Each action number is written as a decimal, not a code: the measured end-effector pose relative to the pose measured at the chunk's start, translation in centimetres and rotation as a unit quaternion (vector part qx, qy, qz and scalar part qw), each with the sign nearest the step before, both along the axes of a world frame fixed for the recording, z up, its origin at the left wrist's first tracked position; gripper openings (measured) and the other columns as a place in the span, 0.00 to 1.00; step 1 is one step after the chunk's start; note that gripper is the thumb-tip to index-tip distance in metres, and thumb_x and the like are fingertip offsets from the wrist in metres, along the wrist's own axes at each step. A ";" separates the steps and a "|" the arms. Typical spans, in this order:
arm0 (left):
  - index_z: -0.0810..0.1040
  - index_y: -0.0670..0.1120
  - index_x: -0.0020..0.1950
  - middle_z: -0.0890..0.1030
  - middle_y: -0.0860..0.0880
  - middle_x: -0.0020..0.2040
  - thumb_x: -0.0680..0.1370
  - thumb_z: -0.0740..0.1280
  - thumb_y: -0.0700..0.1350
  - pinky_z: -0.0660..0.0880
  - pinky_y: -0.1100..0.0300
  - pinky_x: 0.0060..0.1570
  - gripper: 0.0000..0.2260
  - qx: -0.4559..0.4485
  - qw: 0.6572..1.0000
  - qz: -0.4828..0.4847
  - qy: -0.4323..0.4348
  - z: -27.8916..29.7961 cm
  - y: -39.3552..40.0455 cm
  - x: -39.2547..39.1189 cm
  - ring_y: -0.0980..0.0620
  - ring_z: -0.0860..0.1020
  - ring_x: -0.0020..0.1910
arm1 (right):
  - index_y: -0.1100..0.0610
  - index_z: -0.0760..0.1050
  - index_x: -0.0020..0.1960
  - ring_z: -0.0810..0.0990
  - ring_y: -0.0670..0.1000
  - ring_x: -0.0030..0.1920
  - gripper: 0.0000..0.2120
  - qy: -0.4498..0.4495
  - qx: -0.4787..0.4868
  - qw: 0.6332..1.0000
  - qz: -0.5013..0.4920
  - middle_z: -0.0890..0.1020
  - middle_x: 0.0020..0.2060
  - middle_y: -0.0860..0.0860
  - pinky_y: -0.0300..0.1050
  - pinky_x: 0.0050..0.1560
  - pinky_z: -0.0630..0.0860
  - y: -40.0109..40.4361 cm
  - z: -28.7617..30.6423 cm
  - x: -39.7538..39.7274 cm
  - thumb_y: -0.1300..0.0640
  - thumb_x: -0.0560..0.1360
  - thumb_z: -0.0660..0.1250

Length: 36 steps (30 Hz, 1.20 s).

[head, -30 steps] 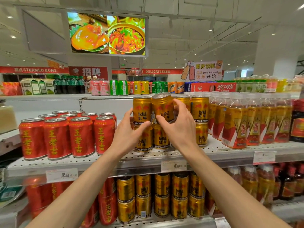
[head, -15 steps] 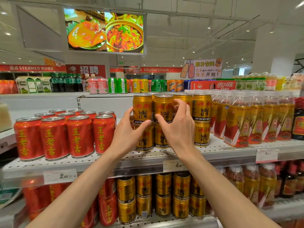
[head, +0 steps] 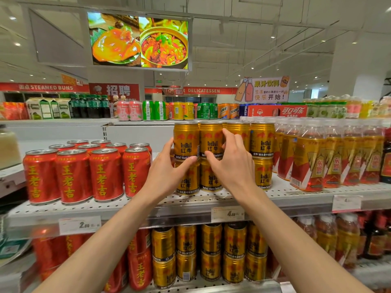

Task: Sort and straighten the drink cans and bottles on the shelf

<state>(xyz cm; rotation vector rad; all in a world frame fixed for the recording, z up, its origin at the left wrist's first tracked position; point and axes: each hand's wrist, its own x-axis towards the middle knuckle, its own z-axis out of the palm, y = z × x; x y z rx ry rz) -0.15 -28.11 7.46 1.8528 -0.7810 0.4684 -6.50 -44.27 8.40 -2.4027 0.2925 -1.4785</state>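
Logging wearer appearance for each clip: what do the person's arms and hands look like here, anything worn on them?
Both the left hand and the right hand are bare: no gloves, rings, watch or bracelet visible. The forearms are uncovered all the way to the bottom edge of the picture, with no sleeve in view. No markings, straps or cables show on either arm.

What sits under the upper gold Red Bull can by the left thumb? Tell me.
Another gold can stands directly under the upper gold Red Bull can, on the white perforated shelf. The left hand covers its left side.
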 end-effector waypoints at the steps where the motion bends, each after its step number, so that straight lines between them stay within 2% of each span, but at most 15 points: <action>1: 0.65 0.57 0.77 0.77 0.61 0.60 0.79 0.70 0.59 0.73 0.67 0.49 0.29 0.004 1.000 0.002 -0.008 -0.1 0.0 0.1 0.64 0.76 0.55 | 0.54 0.62 0.78 0.79 0.48 0.47 0.35 0.002 0.000 1.000 0.006 0.76 0.60 0.51 0.40 0.39 0.75 -0.1 -0.2 0.0 0.42 0.78 0.69; 4: 0.68 0.58 0.75 0.78 0.59 0.63 0.78 0.70 0.59 0.73 0.63 0.54 0.26 -0.001 1.000 0.009 -0.025 -0.3 -0.2 0.2 0.59 0.76 0.60 | 0.54 0.61 0.79 0.76 0.46 0.44 0.35 0.003 0.004 1.000 0.021 0.76 0.60 0.52 0.38 0.37 0.72 -0.2 -0.5 0.1 0.43 0.78 0.68; 7: 0.69 0.59 0.73 0.79 0.59 0.61 0.78 0.71 0.58 0.75 0.61 0.55 0.24 -0.007 1.000 0.012 -0.020 -0.3 -0.2 0.0 0.62 0.77 0.57 | 0.53 0.60 0.80 0.77 0.46 0.42 0.35 0.008 0.005 0.999 0.038 0.76 0.59 0.51 0.39 0.38 0.73 -0.5 -0.8 0.0 0.44 0.78 0.68; 9: 0.68 0.57 0.74 0.77 0.62 0.59 0.79 0.71 0.56 0.74 0.68 0.52 0.25 -0.007 1.000 0.011 -0.011 -0.3 -0.2 -0.2 0.71 0.75 0.53 | 0.53 0.61 0.80 0.79 0.47 0.43 0.34 0.008 0.006 0.999 0.053 0.76 0.57 0.50 0.41 0.41 0.78 -0.8 -1.2 -0.3 0.45 0.78 0.69; 11: 0.66 0.56 0.76 0.75 0.62 0.60 0.79 0.71 0.56 0.68 0.76 0.46 0.27 -0.010 1.000 0.012 -0.001 -0.5 -0.3 -0.3 0.76 0.71 0.50 | 0.53 0.63 0.79 0.79 0.47 0.44 0.33 0.009 0.005 0.998 0.057 0.77 0.55 0.49 0.40 0.42 0.78 -1.1 -1.6 -0.6 0.45 0.79 0.69; 13: 0.67 0.55 0.77 0.76 0.60 0.63 0.79 0.70 0.57 0.67 0.75 0.47 0.28 -0.014 1.000 0.016 -0.002 -0.7 -0.4 -0.4 0.71 0.74 0.53 | 0.53 0.64 0.78 0.77 0.45 0.42 0.31 0.011 0.007 0.998 0.054 0.77 0.54 0.48 0.37 0.40 0.76 -1.2 -2.0 -0.7 0.45 0.79 0.68; 16: 0.68 0.55 0.76 0.78 0.58 0.65 0.78 0.71 0.58 0.70 0.65 0.55 0.28 -0.026 0.999 0.024 -0.008 -0.8 -0.5 -0.3 0.61 0.76 0.59 | 0.54 0.65 0.77 0.76 0.43 0.40 0.30 0.011 0.012 0.999 0.048 0.78 0.53 0.48 0.34 0.37 0.72 -0.9 -2.4 -0.7 0.45 0.79 0.68; 17: 0.68 0.54 0.76 0.78 0.58 0.65 0.78 0.71 0.57 0.70 0.64 0.56 0.29 -0.029 0.999 0.027 -0.008 -0.9 -0.5 -0.2 0.60 0.75 0.60 | 0.54 0.65 0.77 0.75 0.43 0.40 0.30 0.010 0.015 0.999 0.047 0.78 0.52 0.48 0.33 0.36 0.70 -0.7 -2.5 -0.7 0.45 0.79 0.68; 20: 0.67 0.53 0.77 0.76 0.59 0.63 0.78 0.72 0.57 0.68 0.71 0.50 0.29 -0.030 0.999 0.036 -0.011 -1.0 -0.6 -0.3 0.60 0.74 0.59 | 0.54 0.66 0.77 0.74 0.43 0.40 0.30 0.002 0.026 0.998 0.049 0.79 0.52 0.49 0.28 0.34 0.63 -0.5 -2.6 -0.5 0.45 0.79 0.68; 22: 0.67 0.53 0.77 0.76 0.60 0.62 0.78 0.72 0.57 0.67 0.72 0.50 0.29 -0.031 0.999 0.038 -0.012 -1.0 -0.6 -0.2 0.61 0.74 0.60 | 0.54 0.67 0.76 0.74 0.42 0.41 0.30 -0.003 0.030 0.998 0.052 0.79 0.53 0.49 0.28 0.34 0.63 -0.5 -2.6 -0.4 0.45 0.79 0.68; 27: 0.68 0.55 0.76 0.76 0.61 0.62 0.79 0.71 0.56 0.65 0.76 0.48 0.27 -0.023 0.999 0.032 -0.013 -1.0 -0.7 -0.4 0.72 0.73 0.55 | 0.54 0.66 0.77 0.75 0.42 0.41 0.30 0.001 0.028 0.998 0.053 0.79 0.53 0.49 0.29 0.34 0.65 -0.6 -2.7 -0.2 0.44 0.79 0.68; 28: 0.68 0.55 0.76 0.77 0.61 0.63 0.79 0.70 0.57 0.67 0.75 0.50 0.27 -0.023 0.999 0.030 -0.016 -1.0 -0.7 -0.5 0.70 0.74 0.55 | 0.53 0.66 0.77 0.75 0.42 0.42 0.30 0.003 0.028 0.998 0.052 0.79 0.54 0.49 0.29 0.34 0.65 -0.6 -2.7 -0.2 0.44 0.79 0.68; 31: 0.68 0.56 0.75 0.78 0.57 0.65 0.79 0.70 0.58 0.75 0.62 0.58 0.26 -0.019 0.999 0.033 -0.025 -1.3 -0.7 -0.4 0.59 0.77 0.61 | 0.53 0.65 0.77 0.77 0.42 0.42 0.30 0.009 0.023 0.999 0.047 0.79 0.54 0.49 0.32 0.36 0.69 -0.5 -2.8 -0.3 0.44 0.79 0.67; 34: 0.67 0.57 0.76 0.78 0.56 0.67 0.79 0.69 0.58 0.75 0.58 0.60 0.27 -0.014 0.999 0.021 -0.019 -1.3 -0.5 0.0 0.58 0.76 0.63 | 0.52 0.63 0.78 0.77 0.43 0.43 0.31 0.017 0.025 0.998 0.048 0.77 0.54 0.48 0.35 0.38 0.71 -0.3 -2.8 -0.5 0.44 0.80 0.66; 36: 0.66 0.58 0.77 0.77 0.56 0.68 0.80 0.68 0.57 0.76 0.53 0.64 0.27 -0.006 1.000 0.015 -0.021 -1.4 0.0 0.0 0.57 0.76 0.64 | 0.51 0.61 0.79 0.77 0.43 0.44 0.31 0.022 0.036 0.997 0.067 0.77 0.56 0.48 0.37 0.40 0.75 -0.3 -3.0 -1.2 0.45 0.80 0.66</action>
